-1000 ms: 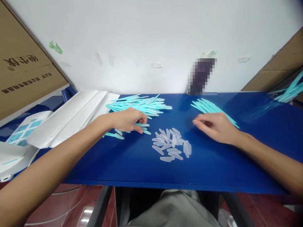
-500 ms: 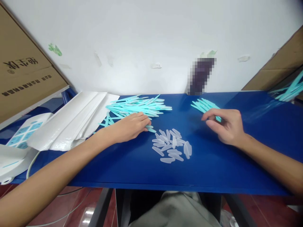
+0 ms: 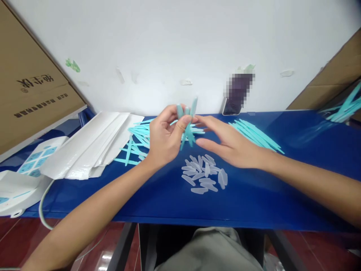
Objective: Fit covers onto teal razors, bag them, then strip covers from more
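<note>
My left hand (image 3: 166,135) is closed around several slim turquoise sticks (image 3: 194,107), which look like eyebrow razors, raised above the table and fanned at differing angles. Close on their right is my right hand (image 3: 229,143), its thumb and fingers apart; whether its fingertips touch the bundle is hard to tell. Behind and left of my left hand spreads a loose heap of the same turquoise razors (image 3: 138,131). Small translucent covers (image 3: 207,169) lie scattered on the table below both hands. A neater row of turquoise razors (image 3: 256,135) rests beyond my right forearm.
White plastic bags (image 3: 84,146) lie left on the blue table (image 3: 158,199), beside a white power strip (image 3: 34,158). A cardboard box (image 3: 36,75) stands at far left. A partly blurred phone (image 3: 232,107) leans on the wall. More turquoise sticks (image 3: 348,107) sit at far right.
My left hand has lifted several razors from the heap, up and to the right. My right hand has moved left from the neat row towards them, its fingers spreading.
</note>
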The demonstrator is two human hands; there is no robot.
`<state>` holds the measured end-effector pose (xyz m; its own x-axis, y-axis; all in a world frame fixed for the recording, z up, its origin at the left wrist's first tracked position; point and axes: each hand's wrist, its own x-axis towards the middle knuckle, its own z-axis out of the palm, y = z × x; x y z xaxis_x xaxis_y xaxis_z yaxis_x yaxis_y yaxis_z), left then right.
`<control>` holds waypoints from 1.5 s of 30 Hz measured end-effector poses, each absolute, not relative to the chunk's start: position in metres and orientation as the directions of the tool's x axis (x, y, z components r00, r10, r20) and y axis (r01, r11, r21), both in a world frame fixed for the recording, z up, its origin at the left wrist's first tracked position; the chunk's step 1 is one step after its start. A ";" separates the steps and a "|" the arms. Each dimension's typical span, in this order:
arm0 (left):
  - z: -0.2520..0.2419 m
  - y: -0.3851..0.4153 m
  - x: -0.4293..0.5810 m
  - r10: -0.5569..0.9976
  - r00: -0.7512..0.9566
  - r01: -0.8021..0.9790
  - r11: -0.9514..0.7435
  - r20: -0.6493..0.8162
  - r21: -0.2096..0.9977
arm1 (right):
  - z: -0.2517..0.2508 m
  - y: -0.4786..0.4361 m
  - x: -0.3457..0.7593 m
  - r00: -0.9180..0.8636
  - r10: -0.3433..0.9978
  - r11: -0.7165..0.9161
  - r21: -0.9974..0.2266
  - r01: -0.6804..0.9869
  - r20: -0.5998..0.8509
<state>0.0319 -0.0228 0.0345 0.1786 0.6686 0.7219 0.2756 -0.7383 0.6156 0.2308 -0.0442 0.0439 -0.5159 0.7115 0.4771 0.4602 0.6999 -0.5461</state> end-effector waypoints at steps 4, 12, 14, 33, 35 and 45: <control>0.031 -0.027 0.044 0.775 0.121 -0.024 -0.623 0.621 0.782 | 0.051 -0.051 0.207 -0.407 0.810 0.572 -0.722 0.390 0.422; 0.013 -0.024 0.035 0.789 0.211 -0.081 -0.575 0.578 0.814 | 0.028 -0.066 0.235 -0.369 0.771 0.629 -0.529 0.569 0.519; 0.008 -0.026 0.035 0.793 0.285 -0.043 -0.550 0.538 0.834 | 0.020 -0.067 0.242 -0.395 0.736 0.660 -0.454 0.598 0.550; 0.004 -0.017 0.028 0.667 0.384 0.240 -0.739 0.638 0.629 | 0.002 -0.070 0.253 -0.453 0.749 0.652 -0.416 0.634 0.483; 0.004 -0.020 0.030 0.688 0.428 0.186 -0.701 0.586 0.688 | 0.002 -0.072 0.250 -0.455 0.747 0.657 -0.433 0.617 0.485; 0.002 -0.030 0.041 0.747 0.501 -0.064 -0.472 0.438 0.879 | 0.005 -0.073 0.243 -0.435 0.782 0.623 -0.520 0.584 0.447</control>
